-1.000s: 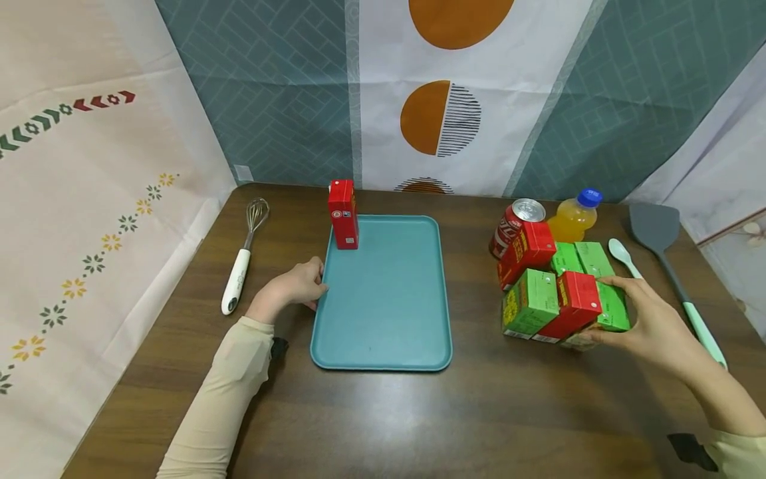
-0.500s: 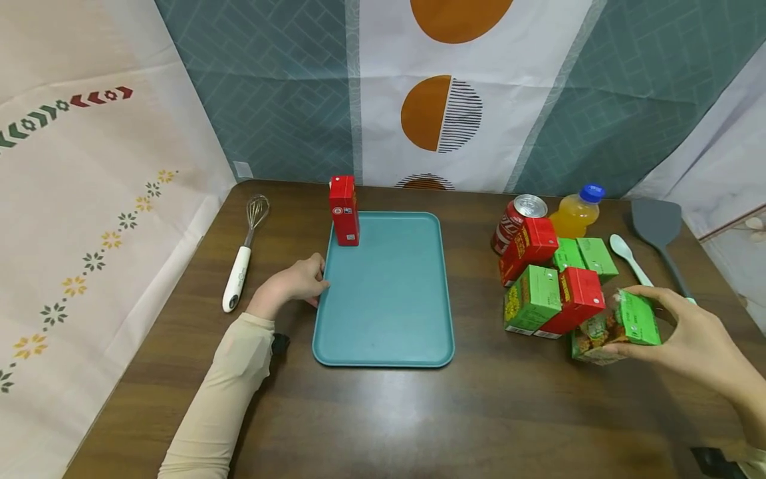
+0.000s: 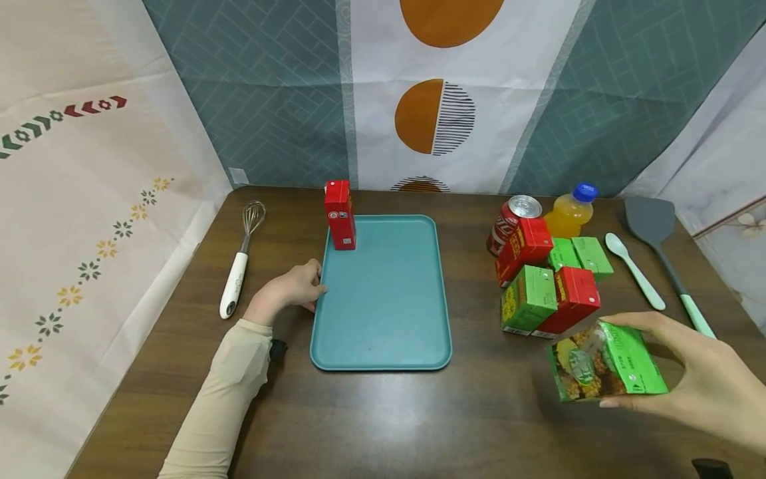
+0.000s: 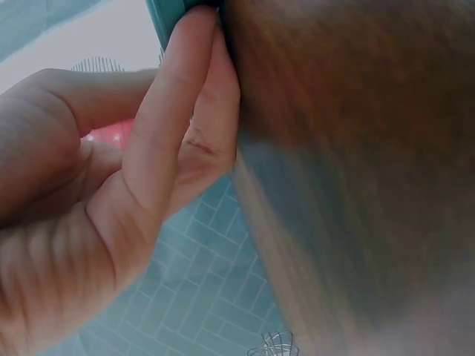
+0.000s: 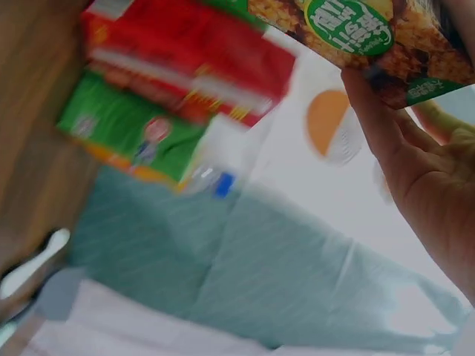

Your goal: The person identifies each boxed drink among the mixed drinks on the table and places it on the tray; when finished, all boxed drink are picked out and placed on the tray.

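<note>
My right hand (image 3: 703,376) grips a small green food carton (image 3: 604,362) with a picture of fried pieces on its side. The carton is tilted and held above the table at the right, thumb on the near side and fingers on the far side. Close up in the right wrist view, the same carton (image 5: 371,33) shows a green oval label. My left hand (image 3: 293,286) holds the left rim of a teal tray (image 3: 383,299); in the left wrist view its fingertips meet the tray's edge (image 4: 168,18). A red carton (image 3: 341,216) stands upright at the tray's far left corner.
Right of the tray stand green (image 3: 529,299) and red cartons (image 3: 571,303), a red can (image 3: 511,223) and an orange drink bottle (image 3: 570,213). A pale spoon (image 3: 636,273) and a grey spatula (image 3: 652,223) lie beyond them. A whisk (image 3: 236,273) lies at left.
My right hand has lifted the green carton out of the group and brought it nearer to me, tilting it. The left hand stays on the tray's rim.
</note>
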Demonstrator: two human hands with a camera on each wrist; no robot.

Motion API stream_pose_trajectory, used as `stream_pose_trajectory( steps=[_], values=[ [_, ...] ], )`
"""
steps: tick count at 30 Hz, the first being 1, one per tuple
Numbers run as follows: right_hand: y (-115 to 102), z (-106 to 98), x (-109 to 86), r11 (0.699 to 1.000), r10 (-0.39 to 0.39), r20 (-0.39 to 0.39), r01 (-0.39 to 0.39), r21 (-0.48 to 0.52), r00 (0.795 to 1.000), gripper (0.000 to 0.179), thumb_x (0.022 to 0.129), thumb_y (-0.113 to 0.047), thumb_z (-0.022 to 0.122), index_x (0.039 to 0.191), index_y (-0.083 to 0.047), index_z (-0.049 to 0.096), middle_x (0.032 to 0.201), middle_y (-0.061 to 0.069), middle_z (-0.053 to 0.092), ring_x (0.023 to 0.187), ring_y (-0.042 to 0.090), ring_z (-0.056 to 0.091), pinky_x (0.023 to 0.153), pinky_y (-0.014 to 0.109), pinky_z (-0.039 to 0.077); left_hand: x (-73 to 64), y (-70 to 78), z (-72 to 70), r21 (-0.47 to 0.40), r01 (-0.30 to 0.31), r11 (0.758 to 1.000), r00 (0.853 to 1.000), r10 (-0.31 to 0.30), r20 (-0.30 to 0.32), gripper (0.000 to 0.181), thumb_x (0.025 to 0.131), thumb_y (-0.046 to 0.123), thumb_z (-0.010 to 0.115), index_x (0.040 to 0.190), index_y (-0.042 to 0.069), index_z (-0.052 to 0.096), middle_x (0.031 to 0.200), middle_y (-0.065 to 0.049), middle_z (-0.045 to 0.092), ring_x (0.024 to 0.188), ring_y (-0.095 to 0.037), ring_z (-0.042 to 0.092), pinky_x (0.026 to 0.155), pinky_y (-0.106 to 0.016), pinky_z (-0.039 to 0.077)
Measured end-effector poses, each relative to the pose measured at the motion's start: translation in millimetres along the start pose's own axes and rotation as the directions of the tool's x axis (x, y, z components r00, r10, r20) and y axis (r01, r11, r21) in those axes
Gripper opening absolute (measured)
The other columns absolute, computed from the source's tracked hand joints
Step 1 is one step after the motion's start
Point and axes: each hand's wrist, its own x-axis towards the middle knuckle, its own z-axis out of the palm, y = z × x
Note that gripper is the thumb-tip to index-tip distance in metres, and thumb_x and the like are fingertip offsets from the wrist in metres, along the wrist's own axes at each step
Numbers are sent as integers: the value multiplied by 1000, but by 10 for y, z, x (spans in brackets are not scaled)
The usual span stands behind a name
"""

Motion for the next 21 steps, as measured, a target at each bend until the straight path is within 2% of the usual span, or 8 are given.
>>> stream_pose_trajectory(
  steps=[5,9,14,16,18,21],
  values=[
    [-264,54,143,996,-64,33,62,57,997,103,31,-24,95,125,-14,54,117,-14,51,97,-10,48,75,1,44,3,-5,3,-9,2,1000,1000,-2,5,22,95,5,50,109,-8,39,86,-18,49,63,-20,64,62,-30,57],
    [-364,200,320,985,-84,3,83,153,996,99,35,-19,95,125,-10,54,119,-7,53,100,-5,50,79,3,44,22,4,0,3,8,1000,1000,-8,12,23,95,6,50,110,-7,38,89,-19,49,63,-19,65,63,-29,56],
    [-411,419,743,951,-182,-99,200,237,978,92,43,-23,94,124,-6,54,123,5,55,108,4,48,84,5,43,20,14,-18,10,12,1000,1000,-12,9,24,95,6,50,110,-7,37,89,-20,48,63,-20,64,63,-30,57],
    [-442,493,940,944,-191,-126,218,247,973,89,47,-21,93,126,-6,54,123,7,54,108,7,48,83,6,44,17,14,-19,7,19,1000,1000,-19,6,25,94,6,51,110,-7,37,89,-19,48,62,-20,64,62,-30,57],
    [-485,565,1115,951,-154,-132,184,249,979,89,49,-16,92,128,-8,52,124,7,53,108,10,48,80,7,45,19,7,-15,2,19,1000,1000,-19,11,26,94,6,52,110,-7,36,89,-20,48,62,-20,63,62,-30,57],
    [-547,679,1349,956,-77,-126,109,271,989,85,54,-12,90,129,-12,51,126,7,50,109,15,48,81,19,49,22,-2,-7,-1,16,1000,1000,-16,12,26,94,6,52,110,-7,36,88,-19,48,61,-18,62,61,-29,57]
  ],
)
